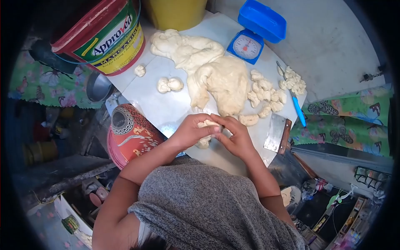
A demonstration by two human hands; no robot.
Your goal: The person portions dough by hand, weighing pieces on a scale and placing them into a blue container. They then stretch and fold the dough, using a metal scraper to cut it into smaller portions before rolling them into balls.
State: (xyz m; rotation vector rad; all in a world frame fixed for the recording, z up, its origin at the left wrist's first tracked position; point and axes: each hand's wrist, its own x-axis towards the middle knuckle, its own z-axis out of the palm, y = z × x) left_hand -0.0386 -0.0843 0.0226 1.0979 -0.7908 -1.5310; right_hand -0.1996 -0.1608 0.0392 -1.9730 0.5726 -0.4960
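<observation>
Over the near edge of the table, my left hand [192, 131] curls around a piece of dough [207, 123], with the thumb pressed on it. My right hand [236, 134] meets it from the other side, thumb and fingers closed on the same piece. Just below the fingers, more pale dough [203, 143] shows, partly covered by my left hand. A large soft mass of dough [225, 81] spreads out beyond my hands. Several small cut dough pieces [264, 89] lie to its right, and a lumpy dough piece [169, 85] rests to its left.
A blue kitchen scale [246, 46] stands at the back right. A blue-handled knife [298, 109] and a dough scraper [278, 133] lie along the right edge. At the left are a red margarine bucket [104, 41] and a patterned red container [133, 131]; a yellow bucket [175, 12] stands behind.
</observation>
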